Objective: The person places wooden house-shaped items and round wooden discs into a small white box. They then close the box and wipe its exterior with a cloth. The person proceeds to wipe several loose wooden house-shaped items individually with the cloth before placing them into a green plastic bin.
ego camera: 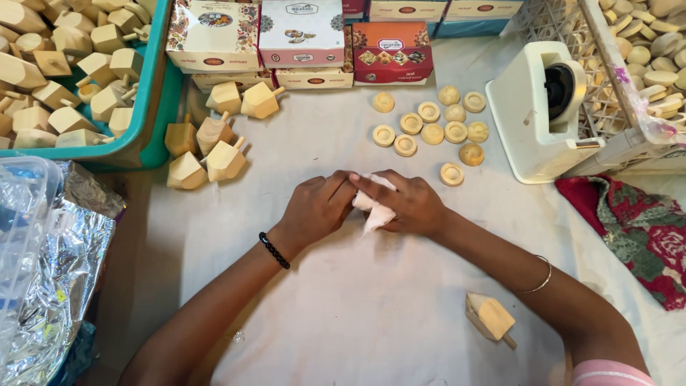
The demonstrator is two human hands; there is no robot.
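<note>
A toy-packing workshop: heaped wooden spinning tops (207,146), printed gift boxes (300,32), crates of wooden discs (654,43).

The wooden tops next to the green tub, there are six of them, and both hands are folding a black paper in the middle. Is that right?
Not quite: the paper is white, not black. The head view shows it between the left hand and right hand. Six wooden tops do sit beside the green tub.

Bare cloth (357,300) is lying open near the hands, broken only by one wooden top (490,317) sitting at the near right. Further out, a cluster of tops (214,139) is crowding the far left, discs (436,129) are scattering across the far middle, and a white machine (539,114) is blocking the far right.
</note>
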